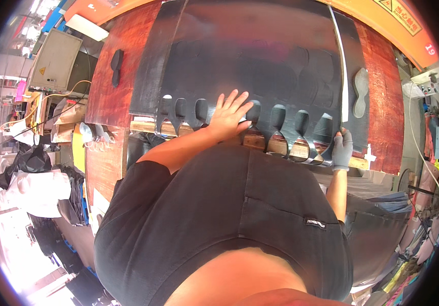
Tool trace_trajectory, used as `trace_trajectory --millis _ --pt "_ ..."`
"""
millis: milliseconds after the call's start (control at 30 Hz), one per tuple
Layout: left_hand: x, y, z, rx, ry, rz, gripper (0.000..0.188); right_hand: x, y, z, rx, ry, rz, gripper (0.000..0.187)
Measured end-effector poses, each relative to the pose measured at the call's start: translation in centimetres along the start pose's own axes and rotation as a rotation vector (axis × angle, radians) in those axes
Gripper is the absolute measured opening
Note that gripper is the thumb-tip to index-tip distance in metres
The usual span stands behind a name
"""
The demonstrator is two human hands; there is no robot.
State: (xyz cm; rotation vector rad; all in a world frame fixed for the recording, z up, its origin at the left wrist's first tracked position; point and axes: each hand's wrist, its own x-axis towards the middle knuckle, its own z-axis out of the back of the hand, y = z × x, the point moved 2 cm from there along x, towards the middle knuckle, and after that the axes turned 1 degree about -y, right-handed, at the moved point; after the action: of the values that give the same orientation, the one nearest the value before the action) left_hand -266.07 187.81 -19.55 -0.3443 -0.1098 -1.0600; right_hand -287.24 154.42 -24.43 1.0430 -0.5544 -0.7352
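Note:
A large black sheet (240, 61) lies on the work table, with a row of several sole-shaped cutouts (277, 145) along its near edge. My bare left hand (231, 117) rests flat on the sheet near that row, fingers spread. My right hand (342, 149), in a grey glove, has its fingers closed on the sheet's near right corner. A narrow white strip (343, 71) runs along the right edge of the sheet. Out to the right is a grey sole-shaped piece (360, 94); a dark sole-shaped piece (116, 67) lies at the far left.
Worn reddish boards (382, 107) flank the sheet. An orange machine beam (408, 41) crosses the far right, with a control box (428, 84) below it. A grey cabinet (56, 60) stands at the left. Stacked dark sheets (390, 202) lie low on the right, near my arm.

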Motion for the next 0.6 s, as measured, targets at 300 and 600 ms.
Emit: trace_trajectory --millis 300,600 --pt "-1.3 1.2 1.6 -0.148 0.032 -0.113 0.051 1.8 6.2 2.2 0.191 0.12 -0.165 0.032" --pt "3.4 1.9 3.3 -0.303 0.054 -0.131 0.04 15.8 7.7 -2.5 0.492 0.179 -0.513 0.031"
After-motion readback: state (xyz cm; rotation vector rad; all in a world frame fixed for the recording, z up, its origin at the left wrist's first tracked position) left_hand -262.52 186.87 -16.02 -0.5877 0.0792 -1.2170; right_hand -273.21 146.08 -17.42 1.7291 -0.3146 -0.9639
